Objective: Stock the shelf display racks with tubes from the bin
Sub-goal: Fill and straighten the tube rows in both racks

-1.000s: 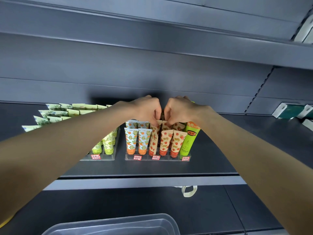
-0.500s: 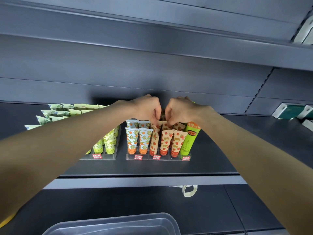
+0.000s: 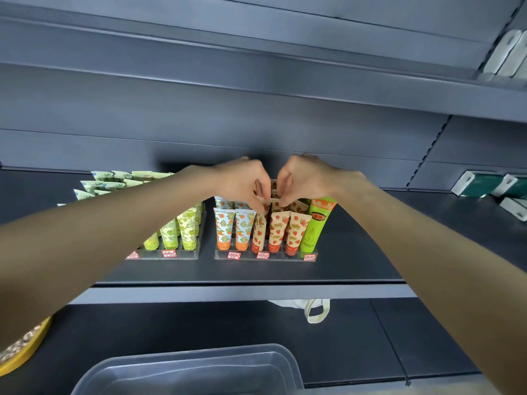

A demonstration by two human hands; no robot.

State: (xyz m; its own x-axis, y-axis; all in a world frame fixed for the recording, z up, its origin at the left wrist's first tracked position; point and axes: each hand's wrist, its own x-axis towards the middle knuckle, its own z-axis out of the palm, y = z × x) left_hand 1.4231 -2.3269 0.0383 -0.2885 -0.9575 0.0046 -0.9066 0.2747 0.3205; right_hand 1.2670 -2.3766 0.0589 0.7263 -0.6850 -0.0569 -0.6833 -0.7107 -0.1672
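My two hands are close together in the middle of the frame, almost touching. My left hand (image 3: 242, 181) and my right hand (image 3: 308, 178) both have curled fingers, and they pinch the tops of the strawberry tubes (image 3: 278, 226). These tubes stand cap down in the right rack (image 3: 265, 256), a clear tray with little red tags on its front. In the same rack, tubes with orange fruit (image 3: 225, 226) stand to the left, and one tall green tube (image 3: 316, 223) stands at the right end. The left rack (image 3: 171, 255) is just beside it, full of green tubes (image 3: 188, 226). Both racks sit on the dark shelf (image 3: 256, 272). The clear bin (image 3: 194, 372) is at the bottom middle of the frame, well below my hands. A white bag strap (image 3: 316, 312) hangs under the shelf.
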